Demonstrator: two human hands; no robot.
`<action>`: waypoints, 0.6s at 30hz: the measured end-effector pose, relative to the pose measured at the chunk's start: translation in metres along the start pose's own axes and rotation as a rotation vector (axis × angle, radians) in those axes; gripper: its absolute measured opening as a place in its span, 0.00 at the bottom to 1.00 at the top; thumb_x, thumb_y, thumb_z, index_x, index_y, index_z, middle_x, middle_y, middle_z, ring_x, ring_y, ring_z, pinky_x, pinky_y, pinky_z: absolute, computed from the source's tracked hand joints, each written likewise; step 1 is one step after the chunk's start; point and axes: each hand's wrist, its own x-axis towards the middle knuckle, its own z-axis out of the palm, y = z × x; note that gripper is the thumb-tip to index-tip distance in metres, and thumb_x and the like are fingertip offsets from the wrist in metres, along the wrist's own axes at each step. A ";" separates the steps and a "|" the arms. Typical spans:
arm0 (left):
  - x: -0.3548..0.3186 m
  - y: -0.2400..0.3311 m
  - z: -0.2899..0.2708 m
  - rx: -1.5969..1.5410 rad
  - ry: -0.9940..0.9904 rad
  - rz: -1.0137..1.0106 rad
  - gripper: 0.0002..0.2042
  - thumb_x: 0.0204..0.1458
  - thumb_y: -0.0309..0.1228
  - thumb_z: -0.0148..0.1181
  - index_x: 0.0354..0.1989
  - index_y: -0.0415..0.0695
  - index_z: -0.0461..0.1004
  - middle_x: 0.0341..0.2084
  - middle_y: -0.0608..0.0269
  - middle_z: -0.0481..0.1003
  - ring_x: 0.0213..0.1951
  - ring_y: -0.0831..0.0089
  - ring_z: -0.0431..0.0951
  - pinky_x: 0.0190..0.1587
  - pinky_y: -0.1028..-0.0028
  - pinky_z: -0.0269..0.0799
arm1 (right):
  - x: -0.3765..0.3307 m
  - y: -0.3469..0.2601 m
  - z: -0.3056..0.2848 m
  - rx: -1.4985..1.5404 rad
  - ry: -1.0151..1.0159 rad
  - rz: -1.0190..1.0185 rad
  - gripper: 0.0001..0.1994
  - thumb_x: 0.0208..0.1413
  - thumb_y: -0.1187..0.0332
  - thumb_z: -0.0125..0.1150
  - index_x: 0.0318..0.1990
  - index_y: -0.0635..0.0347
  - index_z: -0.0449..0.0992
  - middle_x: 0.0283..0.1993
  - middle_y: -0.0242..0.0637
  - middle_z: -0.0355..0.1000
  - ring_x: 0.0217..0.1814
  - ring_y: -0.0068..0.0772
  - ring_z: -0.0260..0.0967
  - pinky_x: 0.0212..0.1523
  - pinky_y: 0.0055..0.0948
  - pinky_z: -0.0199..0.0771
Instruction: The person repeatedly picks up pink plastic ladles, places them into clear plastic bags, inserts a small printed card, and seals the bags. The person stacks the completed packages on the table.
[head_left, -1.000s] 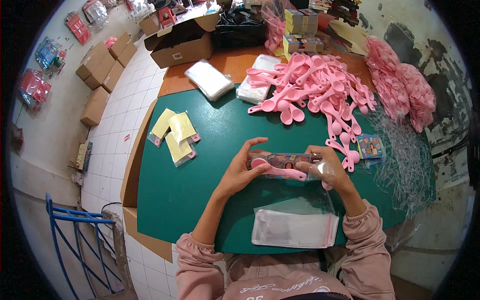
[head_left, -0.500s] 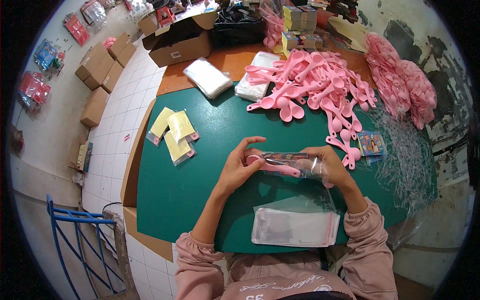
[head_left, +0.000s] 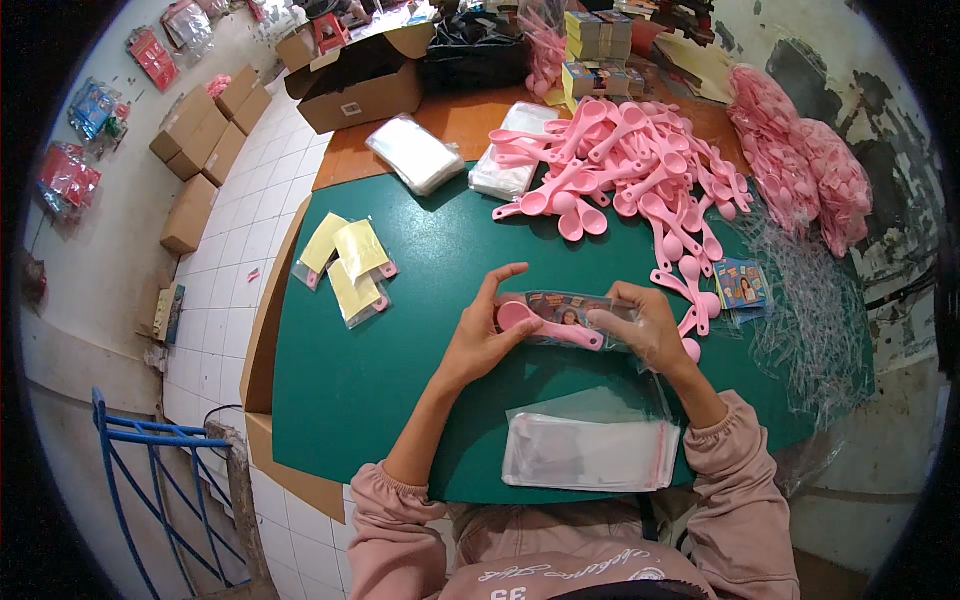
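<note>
Over the middle of the green table I hold a clear plastic bag [head_left: 630,312] with a printed card [head_left: 570,312] and a pink measuring spoon [head_left: 562,331]. My left hand [head_left: 474,340] grips the left end, its thumb by the spoon's bowl and its index finger raised. At the opposite end, my right hand [head_left: 655,338] is closed on the bag, the thumb lying over the card. Below my hands lies a stack of empty clear bags [head_left: 590,455]. A large pile of pink spoons [head_left: 640,160] spreads at the far right, and several filled packets with yellow backs [head_left: 355,250] lie at the left.
Printed cards [head_left: 742,285] rest right of my right hand, beside crumpled clear plastic [head_left: 810,320]. Two bundles of clear bags [head_left: 415,155] sit at the far side. Behind them stand a cardboard box [head_left: 365,98] and stacked cards [head_left: 598,40]. Bagged pink spoons [head_left: 800,165] lean at the right wall.
My right thumb has moved left onto the card, and the card's printed face shows more. The packet has shifted slightly, still between both hands.
</note>
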 end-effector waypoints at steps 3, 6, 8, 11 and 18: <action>0.001 0.002 0.001 -0.003 -0.018 -0.008 0.27 0.47 0.26 0.58 0.56 0.44 0.54 0.33 0.62 0.72 0.36 0.80 0.70 0.40 0.80 0.66 | 0.000 -0.002 -0.001 -0.062 -0.009 -0.111 0.08 0.44 0.69 0.60 0.24 0.63 0.69 0.18 0.23 0.61 0.22 0.13 0.54 0.21 0.19 0.54; 0.000 0.006 -0.002 -0.074 -0.008 -0.071 0.24 0.46 0.25 0.59 0.53 0.43 0.59 0.31 0.63 0.72 0.34 0.81 0.70 0.39 0.81 0.66 | 0.000 -0.011 -0.001 0.086 -0.075 0.044 0.05 0.43 0.73 0.58 0.25 0.64 0.69 0.19 0.23 0.62 0.24 0.14 0.56 0.23 0.18 0.57; 0.000 0.007 -0.003 -0.111 0.002 -0.123 0.22 0.45 0.24 0.59 0.51 0.43 0.62 0.30 0.64 0.72 0.33 0.81 0.71 0.39 0.81 0.66 | 0.002 -0.001 0.000 0.218 -0.098 -0.079 0.05 0.42 0.75 0.58 0.27 0.66 0.70 0.23 0.25 0.65 0.27 0.14 0.59 0.27 0.18 0.61; 0.001 0.006 -0.004 -0.234 0.024 -0.147 0.18 0.44 0.23 0.59 0.46 0.42 0.66 0.29 0.65 0.73 0.32 0.81 0.71 0.38 0.82 0.66 | 0.001 0.003 -0.004 0.213 -0.142 -0.093 0.08 0.42 0.75 0.58 0.32 0.67 0.73 0.27 0.30 0.69 0.30 0.16 0.61 0.32 0.18 0.63; -0.001 0.009 -0.005 -0.237 -0.046 -0.144 0.21 0.44 0.24 0.60 0.49 0.41 0.64 0.29 0.65 0.72 0.32 0.83 0.71 0.36 0.83 0.67 | 0.000 -0.018 -0.006 0.085 -0.217 -0.076 0.12 0.43 0.72 0.59 0.37 0.66 0.75 0.29 0.33 0.72 0.31 0.17 0.63 0.34 0.19 0.65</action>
